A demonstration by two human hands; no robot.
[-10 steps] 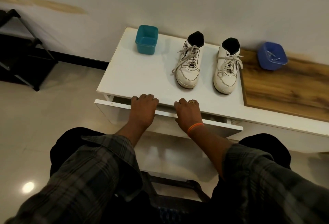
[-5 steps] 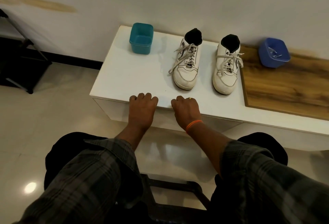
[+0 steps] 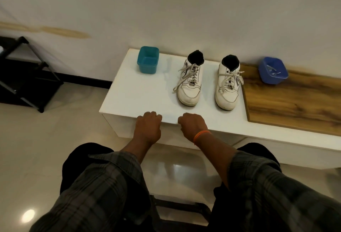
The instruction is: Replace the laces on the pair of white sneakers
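On the white surface (image 3: 140, 91), both hands (image 3: 147, 126) (image 3: 192, 126) curl over the near edge, holding nothing; the sneakers' (image 3: 190, 84) soft laces (image 3: 186, 74) look easiest pinched at their loose ends.

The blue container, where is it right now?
In the head view the blue container sits at the right, on the wooden board against the wall, just right of the right-hand white sneaker.

Our two bare hands, plaid sleeves, dark trousers

We wear a grey-and-dark plaid shirt, its sleeves (image 3: 103, 185) pushed up at lower left and lower right; an orange band (image 3: 201, 136) circles our right wrist, and black trousers (image 3: 86, 155) cover our knees.
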